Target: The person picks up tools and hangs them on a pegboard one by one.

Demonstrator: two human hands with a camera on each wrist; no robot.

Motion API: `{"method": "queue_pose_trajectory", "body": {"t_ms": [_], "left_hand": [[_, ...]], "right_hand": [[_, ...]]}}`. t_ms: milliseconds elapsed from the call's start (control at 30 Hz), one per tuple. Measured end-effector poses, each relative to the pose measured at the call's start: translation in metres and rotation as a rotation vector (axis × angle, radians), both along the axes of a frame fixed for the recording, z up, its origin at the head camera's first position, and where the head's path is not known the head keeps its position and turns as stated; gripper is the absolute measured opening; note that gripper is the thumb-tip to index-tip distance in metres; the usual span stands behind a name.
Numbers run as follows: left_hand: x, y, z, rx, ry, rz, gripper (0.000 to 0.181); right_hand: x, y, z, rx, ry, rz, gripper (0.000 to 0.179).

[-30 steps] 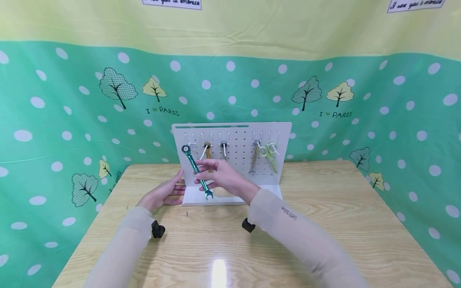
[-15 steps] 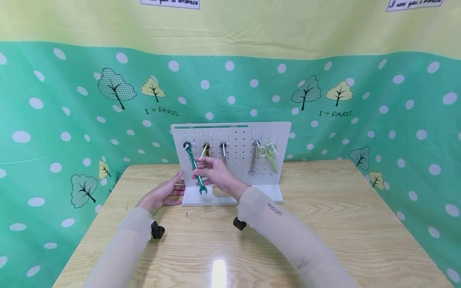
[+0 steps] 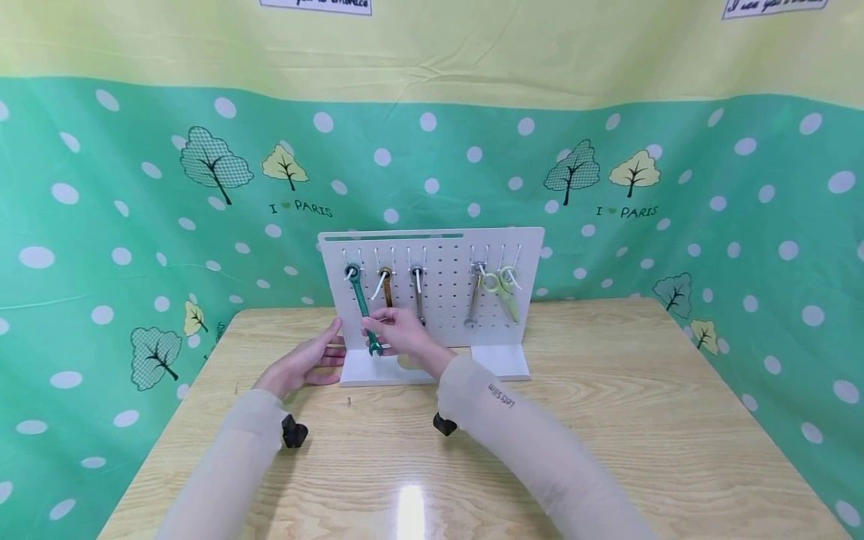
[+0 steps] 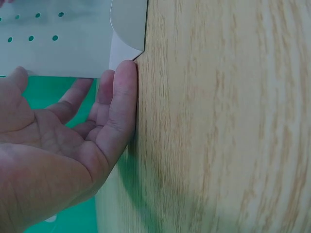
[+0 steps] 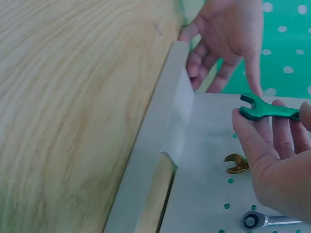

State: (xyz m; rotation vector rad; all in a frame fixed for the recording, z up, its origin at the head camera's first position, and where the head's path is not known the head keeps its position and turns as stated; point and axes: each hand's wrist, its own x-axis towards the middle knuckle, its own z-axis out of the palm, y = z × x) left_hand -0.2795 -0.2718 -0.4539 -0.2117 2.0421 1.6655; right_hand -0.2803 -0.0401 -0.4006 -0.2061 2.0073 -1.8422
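In the head view a green combination wrench [image 3: 360, 296] hangs at the left of the white pegboard [image 3: 448, 319], its ring end around a white hook. My right hand [image 3: 403, 332] holds the wrench near its lower, open-jawed end. Seen from the right wrist, that open end [image 5: 255, 108] lies at the fingertips, with the thumb on the shank. My left hand [image 3: 309, 364] rests against the board's left edge, fingers fairly straight. From the left wrist, the left hand's fingers [image 4: 124, 99] touch the corner of the base.
A gold wrench [image 3: 387, 289] and a silver wrench [image 3: 418, 294] hang to the right of the green one. Farther right are another silver wrench [image 3: 475, 301] and yellow-green scissors [image 3: 508, 298]. The board stands on a wooden table [image 3: 607, 390] before a patterned curtain [image 3: 432, 150].
My right hand has brought the green wrench's ring end onto the left hook, then slid down toward its lower end. The wrench now hangs closer to the board. My left hand stays put.
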Motion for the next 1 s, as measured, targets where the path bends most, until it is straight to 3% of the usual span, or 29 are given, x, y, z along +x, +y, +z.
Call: {"method": "queue_pose_trajectory", "body": {"t_ms": [267, 467, 633, 833, 933, 1000], "left_hand": [[0.002, 0.000, -0.001, -0.008, -0.003, 0.005, 0.099], [0.003, 0.003, -0.001, 0.005, 0.003, -0.007, 0.099], [0.000, 0.003, 0.002, 0.010, -0.008, -0.008, 0.099], [-0.007, 0.000, 0.002, 0.016, -0.007, 0.013, 0.101], [-0.006, -0.002, -0.001, 0.016, 0.015, 0.037, 0.098], [-0.004, -0.004, -0.002, 0.017, 0.046, 0.034, 0.093]], "right_hand": [[0.002, 0.003, -0.025, 0.099, -0.045, 0.041, 0.024], [0.004, 0.010, -0.030, 0.110, -0.098, 0.070, 0.040], [0.003, 0.016, -0.025, 0.120, -0.102, 0.125, 0.047], [-0.001, 0.029, -0.011, 0.118, -0.058, 0.215, 0.043], [-0.002, 0.044, 0.000, 0.143, -0.009, 0.277, 0.041], [0.000, 0.059, 0.006, 0.180, 0.075, 0.337, 0.040]]}}
